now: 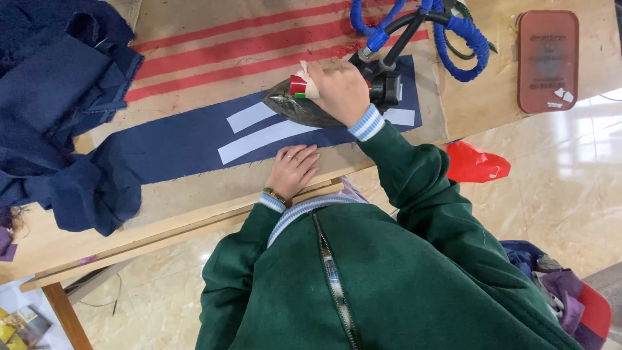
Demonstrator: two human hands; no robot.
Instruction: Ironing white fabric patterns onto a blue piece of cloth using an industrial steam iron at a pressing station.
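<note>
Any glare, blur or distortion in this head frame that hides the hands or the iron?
Head view: even, soft light; sharp on the right hand gripping the iron and the left hand flat on the table; mild window glare on the glossy floor; slight wide-angle bending at edges.

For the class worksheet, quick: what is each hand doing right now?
Left hand: open, flat on the navy blue fabric strip.
Right hand: closed on the handle of the dark steam iron.

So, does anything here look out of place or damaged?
Little stands out. The navy strip has frayed edges, and loose navy fabric lies bunched at its end. The right hand grips the iron; the left hand rests flat.
</note>
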